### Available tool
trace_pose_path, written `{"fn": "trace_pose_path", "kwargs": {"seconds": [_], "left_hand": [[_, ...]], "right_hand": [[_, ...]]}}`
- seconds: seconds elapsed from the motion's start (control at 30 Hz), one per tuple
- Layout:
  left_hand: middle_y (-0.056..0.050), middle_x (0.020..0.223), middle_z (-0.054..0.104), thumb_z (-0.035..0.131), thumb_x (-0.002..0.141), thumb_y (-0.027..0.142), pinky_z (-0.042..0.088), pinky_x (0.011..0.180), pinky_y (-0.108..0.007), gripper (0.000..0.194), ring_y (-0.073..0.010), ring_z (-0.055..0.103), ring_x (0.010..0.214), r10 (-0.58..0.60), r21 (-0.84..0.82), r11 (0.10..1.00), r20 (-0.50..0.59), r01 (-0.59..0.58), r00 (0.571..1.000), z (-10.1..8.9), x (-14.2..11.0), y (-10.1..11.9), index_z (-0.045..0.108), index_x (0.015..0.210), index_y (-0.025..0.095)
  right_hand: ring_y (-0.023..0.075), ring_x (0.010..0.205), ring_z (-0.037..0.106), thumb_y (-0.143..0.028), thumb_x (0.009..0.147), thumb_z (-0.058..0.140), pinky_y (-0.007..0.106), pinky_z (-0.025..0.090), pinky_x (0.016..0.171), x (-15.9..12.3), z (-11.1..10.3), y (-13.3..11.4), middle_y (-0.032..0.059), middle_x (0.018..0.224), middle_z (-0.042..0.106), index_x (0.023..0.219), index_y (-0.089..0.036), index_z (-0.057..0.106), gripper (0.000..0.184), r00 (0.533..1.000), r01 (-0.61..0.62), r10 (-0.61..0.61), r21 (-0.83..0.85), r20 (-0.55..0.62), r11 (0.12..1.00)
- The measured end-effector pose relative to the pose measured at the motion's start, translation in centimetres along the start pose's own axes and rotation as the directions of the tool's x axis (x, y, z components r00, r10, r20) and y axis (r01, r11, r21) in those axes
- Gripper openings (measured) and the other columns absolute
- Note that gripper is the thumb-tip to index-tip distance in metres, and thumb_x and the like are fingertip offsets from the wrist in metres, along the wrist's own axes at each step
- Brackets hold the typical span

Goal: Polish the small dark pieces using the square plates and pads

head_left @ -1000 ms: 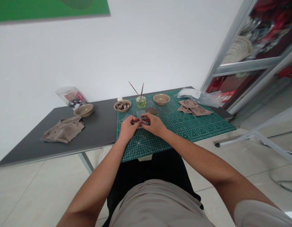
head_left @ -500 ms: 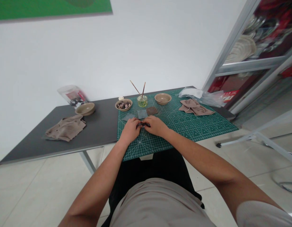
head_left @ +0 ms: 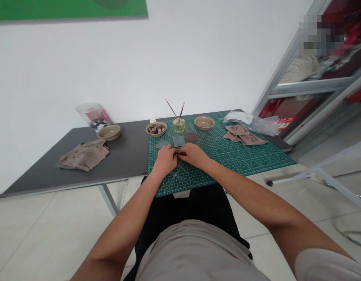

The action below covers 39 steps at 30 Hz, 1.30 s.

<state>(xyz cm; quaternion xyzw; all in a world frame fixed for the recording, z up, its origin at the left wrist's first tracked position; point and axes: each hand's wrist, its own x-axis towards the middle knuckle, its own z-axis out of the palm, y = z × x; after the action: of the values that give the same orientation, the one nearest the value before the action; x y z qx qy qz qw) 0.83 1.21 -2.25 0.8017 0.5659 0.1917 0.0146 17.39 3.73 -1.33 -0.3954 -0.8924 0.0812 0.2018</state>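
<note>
Dark piece sits just below the centre of the frame, over the mat, mostly covered by your fingers; you can't tell whether it bears on the mat. Your hands are together: the left hand and the right hand pinch it from either side, fingertips close against each other.

That small grip looks like the weak point. If you press harder with one side, the piece could twist or shoot out, because so little of it seems to be left for your fingers to hold. Your knuckles also hide it from above, so a slip could go unseen at first.

Just above your fingers lie the left grey sheet, the middle grey sheet and the brown sheet. They look thin and loose, so a brushing knuckle could shift them.

Above those, the jar holds liquid and two leaning sticks. Catch a stick with your sleeve or wrist and the jar could tip, wetting the sheets. The chunk bowl, close by on its left, could get knocked too.
</note>
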Motion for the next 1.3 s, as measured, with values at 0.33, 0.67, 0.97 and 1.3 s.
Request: {"fn": "trace_pose_path", "kwargs": {"seconds": [0.33, 0.67, 0.97, 1.3], "left_hand": [[-0.012, 0.101, 0.067, 0.049, 0.09, 0.021, 0.045, 0.086, -0.044, 0.028, -0.0298, 0.058, 0.106, -0.008, -0.013, 1.0, 0.018, 0.008, 1.0, 0.0, -0.1, -0.1, 0.074, 0.102, 0.02], [-0.014, 0.106, 0.064, 0.046, 0.093, 0.023, 0.043, 0.087, -0.046, 0.029, -0.0318, 0.056, 0.108, -0.033, 0.067, 0.997, 0.008, 0.032, 0.999, -0.3, -0.3, 0.7, 0.072, 0.103, 0.02], [-0.012, 0.11, 0.063, 0.048, 0.091, 0.029, 0.042, 0.089, -0.048, 0.029, -0.0315, 0.053, 0.11, -0.044, 0.1, 0.994, 0.046, 0.039, 0.998, -1.0, -0.6, 1.2, 0.071, 0.107, 0.02], [-0.012, 0.112, 0.063, 0.046, 0.094, 0.033, 0.041, 0.088, -0.046, 0.028, -0.0307, 0.052, 0.112, -0.08, 0.108, 0.992, 0.071, 0.072, 0.994, -1.3, -0.5, 1.5, 0.069, 0.103, 0.021]], "right_hand": [[0.0214, 0.091, 0.066, -0.02, 0.086, 0.07, 0.033, 0.047, 0.085, -0.8, 0.0, 0.9, 0.0055, 0.091, 0.077, 0.09, -0.022, 0.08, 0.011, 0.998, -0.053, 0.053, 0.007, -0.028, 0.999], [0.0217, 0.092, 0.064, -0.021, 0.092, 0.064, 0.032, 0.046, 0.084, -0.3, 0.1, -0.3, 0.0086, 0.093, 0.077, 0.092, -0.016, 0.079, 0.016, 0.998, -0.059, 0.058, -0.08, -0.015, 0.995], [0.0205, 0.096, 0.065, -0.023, 0.092, 0.066, 0.03, 0.045, 0.086, -1.6, -0.2, 0.9, 0.0057, 0.097, 0.077, 0.096, -0.02, 0.08, 0.015, 0.993, -0.117, 0.116, -0.046, -0.019, 0.992], [0.0209, 0.098, 0.063, -0.024, 0.095, 0.062, 0.031, 0.045, 0.088, 0.3, 0.2, 0.8, 0.0071, 0.1, 0.077, 0.099, -0.018, 0.079, 0.019, 0.996, -0.092, 0.093, -0.099, 0.004, 0.991]]}}
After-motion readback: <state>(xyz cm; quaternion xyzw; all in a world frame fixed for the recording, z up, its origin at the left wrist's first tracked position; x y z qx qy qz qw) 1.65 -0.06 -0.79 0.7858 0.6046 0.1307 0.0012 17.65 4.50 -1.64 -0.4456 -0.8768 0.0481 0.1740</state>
